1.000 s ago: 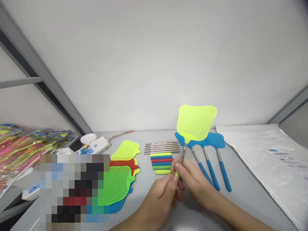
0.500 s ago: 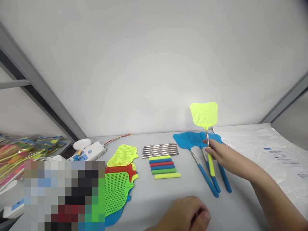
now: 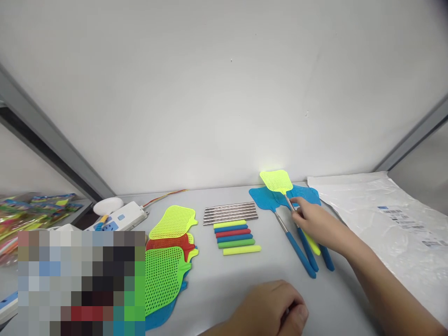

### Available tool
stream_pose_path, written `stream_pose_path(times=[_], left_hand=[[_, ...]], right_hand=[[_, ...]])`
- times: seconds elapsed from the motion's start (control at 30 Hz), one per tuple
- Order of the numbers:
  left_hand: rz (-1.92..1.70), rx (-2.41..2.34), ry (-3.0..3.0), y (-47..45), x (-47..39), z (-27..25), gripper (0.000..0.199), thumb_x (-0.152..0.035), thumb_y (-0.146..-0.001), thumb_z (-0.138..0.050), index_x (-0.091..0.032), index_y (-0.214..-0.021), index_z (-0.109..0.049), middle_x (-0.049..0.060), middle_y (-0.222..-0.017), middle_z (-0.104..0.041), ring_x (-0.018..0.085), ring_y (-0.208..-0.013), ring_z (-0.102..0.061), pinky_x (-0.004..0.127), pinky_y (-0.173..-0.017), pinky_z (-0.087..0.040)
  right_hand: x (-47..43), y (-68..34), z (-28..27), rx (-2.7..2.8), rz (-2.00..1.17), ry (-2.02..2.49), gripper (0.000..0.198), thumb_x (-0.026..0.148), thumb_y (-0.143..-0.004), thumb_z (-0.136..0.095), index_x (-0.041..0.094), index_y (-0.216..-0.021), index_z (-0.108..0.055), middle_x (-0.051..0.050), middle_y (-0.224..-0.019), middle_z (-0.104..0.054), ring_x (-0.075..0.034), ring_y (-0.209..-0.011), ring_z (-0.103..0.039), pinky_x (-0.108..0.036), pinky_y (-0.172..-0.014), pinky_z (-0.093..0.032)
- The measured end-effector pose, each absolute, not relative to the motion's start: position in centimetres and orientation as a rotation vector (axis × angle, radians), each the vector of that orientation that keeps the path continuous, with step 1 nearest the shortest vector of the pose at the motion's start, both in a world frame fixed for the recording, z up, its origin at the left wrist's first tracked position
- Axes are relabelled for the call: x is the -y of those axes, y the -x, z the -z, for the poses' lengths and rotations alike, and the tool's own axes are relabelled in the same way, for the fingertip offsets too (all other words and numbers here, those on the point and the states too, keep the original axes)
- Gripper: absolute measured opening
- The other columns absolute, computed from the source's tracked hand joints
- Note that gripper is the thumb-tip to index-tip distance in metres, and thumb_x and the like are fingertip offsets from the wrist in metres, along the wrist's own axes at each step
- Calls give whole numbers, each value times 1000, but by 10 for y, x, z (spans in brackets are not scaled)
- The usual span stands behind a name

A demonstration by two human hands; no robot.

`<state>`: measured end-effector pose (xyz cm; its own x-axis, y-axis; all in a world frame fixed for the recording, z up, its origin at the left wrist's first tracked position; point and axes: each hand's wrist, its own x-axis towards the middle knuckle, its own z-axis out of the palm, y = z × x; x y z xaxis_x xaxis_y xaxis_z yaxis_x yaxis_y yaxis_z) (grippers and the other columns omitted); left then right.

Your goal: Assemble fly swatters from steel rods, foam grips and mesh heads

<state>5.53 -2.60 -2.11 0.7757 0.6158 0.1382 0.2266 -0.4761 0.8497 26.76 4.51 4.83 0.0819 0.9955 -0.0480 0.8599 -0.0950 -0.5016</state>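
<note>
My right hand [image 3: 313, 221] grips the metal shaft of a yellow fly swatter [image 3: 276, 181]. Its perforated head lies over or just above several blue fly swatters [image 3: 297, 246] with metal shafts and blue handles; whether it touches them I cannot tell. My left hand [image 3: 271, 308] is curled into a loose fist near the front of the table, with nothing visible in it. Between the hands and the wall are a row of metal rods [image 3: 231, 213] and several coloured handle sleeves [image 3: 234, 235]. Loose swatter heads [image 3: 166, 275] in green, red, yellow and blue overlap at left.
A white plastic bag [image 3: 371, 210] with printed labels covers the right side of the grey table [image 3: 217, 289]. At left sit a white power strip [image 3: 124, 218], a white oval object [image 3: 108, 205] and clear packets [image 3: 38, 210]. A pixelated block hides the lower left. A pale wall rises behind.
My right hand has lowered the yellow swatter from upright to a slant over the blue ones, its head moving left and down. My left hand has stayed nearly still. The camera view has shifted slightly.
</note>
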Motion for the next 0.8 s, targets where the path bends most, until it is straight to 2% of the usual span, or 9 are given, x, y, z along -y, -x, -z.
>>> stream_pose_path(times=[0.13,0.4,0.67,0.8], left_hand=[[-564,-606,-2097,-54,28,22,20,-30,-89,-46,-19,-91,-62,5,-84,-68,15,-73,-63,22,-64,-44],[-558,-604,-2158,-54,30,23,15,-28,-90,-49,-20,-94,-61,2,-88,-69,14,-77,-64,20,-68,-45],[-549,-601,-2182,-54,31,19,15,-30,-91,-49,-21,-94,-61,2,-88,-68,14,-77,-64,19,-68,-45],[-564,-597,-2183,-53,32,20,14,-29,-91,-50,-21,-94,-61,2,-88,-68,13,-77,-63,19,-68,-45]], right_hand=[[-47,-260,-47,1902,-479,2188,39,26,-90,-41,17,-128,-49,-5,-73,-66,-23,-64,-60,-28,-53,-30],[-46,-254,-41,2076,-289,2355,44,27,-91,-37,18,-133,-45,-10,-87,-67,-27,-81,-62,-28,-55,-28],[-47,-259,-31,2144,-314,2341,41,28,-90,-38,18,-129,-45,-13,-99,-68,-27,-82,-64,-28,-55,-29],[-47,-260,-27,2176,-339,2326,42,23,-90,-37,17,-132,-42,-12,-95,-68,-26,-79,-64,-27,-53,-28]])
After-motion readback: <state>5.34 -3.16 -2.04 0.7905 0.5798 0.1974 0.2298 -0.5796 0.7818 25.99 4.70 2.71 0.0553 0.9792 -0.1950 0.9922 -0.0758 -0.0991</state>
